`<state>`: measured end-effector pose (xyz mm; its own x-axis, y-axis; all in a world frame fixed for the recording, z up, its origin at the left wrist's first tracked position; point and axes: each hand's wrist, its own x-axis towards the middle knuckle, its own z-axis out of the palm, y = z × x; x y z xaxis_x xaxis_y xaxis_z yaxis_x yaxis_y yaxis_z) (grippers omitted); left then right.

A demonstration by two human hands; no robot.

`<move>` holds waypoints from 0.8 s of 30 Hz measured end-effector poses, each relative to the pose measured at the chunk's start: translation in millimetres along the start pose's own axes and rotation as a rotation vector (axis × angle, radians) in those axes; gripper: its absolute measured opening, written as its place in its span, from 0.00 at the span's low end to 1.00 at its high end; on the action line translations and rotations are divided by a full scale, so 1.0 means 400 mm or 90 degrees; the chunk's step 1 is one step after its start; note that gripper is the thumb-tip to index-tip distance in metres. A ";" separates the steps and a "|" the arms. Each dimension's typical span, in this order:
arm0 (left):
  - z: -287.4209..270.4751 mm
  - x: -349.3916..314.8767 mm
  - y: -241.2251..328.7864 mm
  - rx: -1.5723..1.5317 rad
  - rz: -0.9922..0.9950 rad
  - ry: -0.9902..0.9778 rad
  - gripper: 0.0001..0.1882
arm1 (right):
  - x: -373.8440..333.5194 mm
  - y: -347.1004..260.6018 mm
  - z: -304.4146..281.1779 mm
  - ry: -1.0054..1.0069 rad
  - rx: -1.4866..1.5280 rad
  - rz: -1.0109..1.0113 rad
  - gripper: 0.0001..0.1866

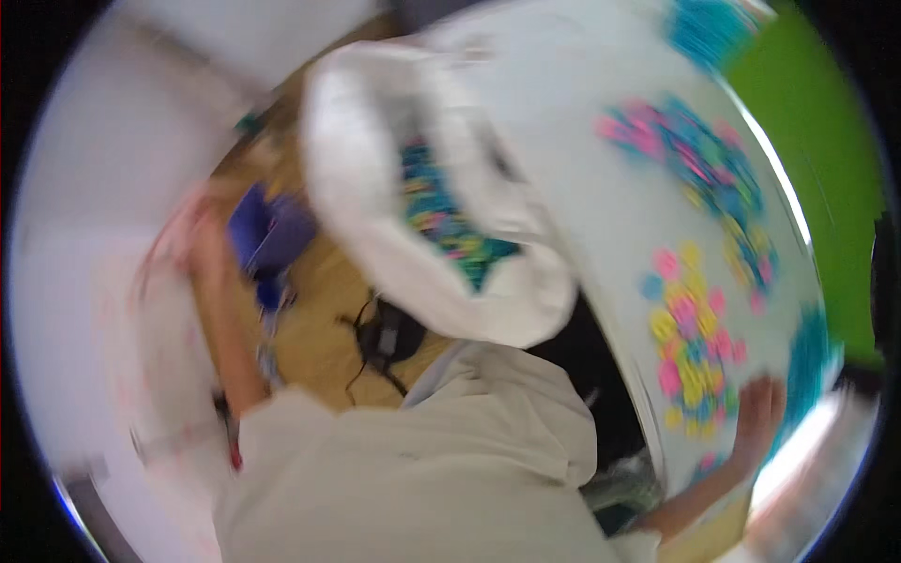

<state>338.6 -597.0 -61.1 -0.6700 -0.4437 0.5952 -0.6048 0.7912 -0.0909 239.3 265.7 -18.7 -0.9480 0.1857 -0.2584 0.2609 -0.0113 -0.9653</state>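
Note:
At the left, my left hand (pixel 199 230) is stretched out beside thin reddish lines, which may be a strap or a bag's edge. Motion smears its fingers, so I cannot make out any grip. Low on the right, my right hand (pixel 762 408) is over the white table, its fingers extended and apparently holding nothing. Just beyond it lies a scatter of small pink, yellow and blue pieces (pixel 693 342). Between my arms a large white sack (pixel 343 178) gapes, with many small coloured pieces (pixel 450 220) inside, mostly blue and green.
Another pile of blue and pink pieces (pixel 690 155) lies farther up the white table (pixel 572 131). Teal material (pixel 812 371) sits at the table's right edge. On the tan floor (pixel 324 305) are a purple-blue item (pixel 267 230) and a black object with cords (pixel 387 336).

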 end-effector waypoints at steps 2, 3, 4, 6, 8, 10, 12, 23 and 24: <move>-0.079 0.091 0.166 -0.253 0.233 0.151 0.21 | 0.001 -0.077 0.085 0.032 -0.400 -0.115 0.09; -0.240 0.100 0.220 -0.193 0.408 0.201 0.24 | 0.037 -0.106 0.119 0.036 -0.366 -0.158 0.09; -0.358 0.093 0.381 -0.485 0.105 0.251 0.23 | 0.072 -0.118 0.123 0.033 -0.375 -0.171 0.10; -0.455 0.106 0.655 -0.397 0.137 0.292 0.15 | 0.061 -0.147 0.058 0.113 -0.497 -0.159 0.11; -0.540 0.031 0.898 -0.876 0.249 0.162 0.11 | 0.046 -0.149 -0.006 0.208 -0.540 -0.140 0.11; -0.626 -0.077 1.160 -0.871 0.412 -0.101 0.14 | 0.013 -0.099 -0.093 0.329 -0.572 -0.121 0.12; -0.691 -0.141 1.309 -0.930 0.519 -0.344 0.13 | -0.019 -0.056 -0.155 0.303 -0.584 -0.087 0.13; -0.521 -0.310 1.681 -0.695 0.889 -0.475 0.11 | 0.002 -0.017 -0.106 0.224 -0.590 -0.027 0.14; -0.512 -0.309 1.690 -0.672 0.920 -0.499 0.11 | 0.011 -0.016 -0.115 0.190 -0.498 -0.013 0.14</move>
<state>100.8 78.9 -32.4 -0.5367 0.8410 0.0686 0.7441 0.4334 0.5084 241.8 311.7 -11.9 -0.8946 0.4322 -0.1136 0.3994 0.6595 -0.6368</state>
